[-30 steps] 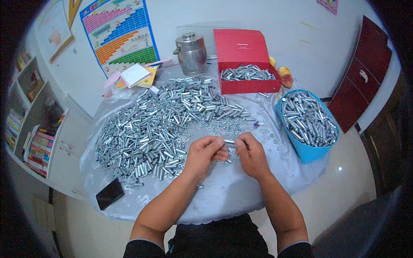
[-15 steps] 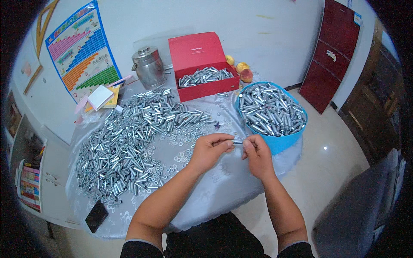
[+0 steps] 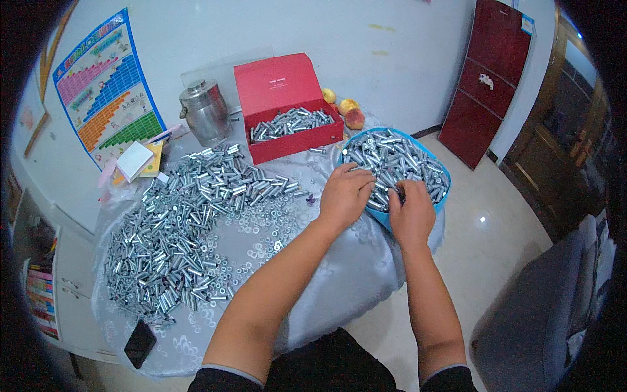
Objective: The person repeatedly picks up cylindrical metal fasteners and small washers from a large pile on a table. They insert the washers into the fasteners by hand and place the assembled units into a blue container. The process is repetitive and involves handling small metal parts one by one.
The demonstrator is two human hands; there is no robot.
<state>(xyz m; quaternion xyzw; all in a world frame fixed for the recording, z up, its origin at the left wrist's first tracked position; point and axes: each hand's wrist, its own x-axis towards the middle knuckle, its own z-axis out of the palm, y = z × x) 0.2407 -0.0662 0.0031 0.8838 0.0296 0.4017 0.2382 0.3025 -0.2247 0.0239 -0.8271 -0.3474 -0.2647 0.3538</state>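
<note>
Both hands are at the near edge of a light blue tub (image 3: 446, 196) heaped with silver sleeve anchor bolts (image 3: 392, 157). My left hand (image 3: 346, 196) rests over the tub's near left rim. Its fingers are slightly apart and touch the bolts, with no held piece visible. My right hand (image 3: 414, 212) reaches in beside it, thumb and fingers curled down among the bolts. Whatever its fingertips grip is hidden. Left of the hands, a large pile of loose metal sleeves and bolts (image 3: 176, 228) spreads over the table, with small washers and nuts (image 3: 258, 228) scattered along its right side.
A red lidded box (image 3: 297, 146) of similar metal pieces stands at the back, beside a steel canister (image 3: 207, 117) and some fruit (image 3: 354, 118). A black phone (image 3: 140, 344) lies at the near left of the cloth-covered table (image 3: 326, 287). A grey chair (image 3: 542, 307) stands at right.
Both hands have moved from in front of the tub, where they held a bolt between them, forward onto the tub's contents. That bolt is out of sight. The view has shifted slightly.
</note>
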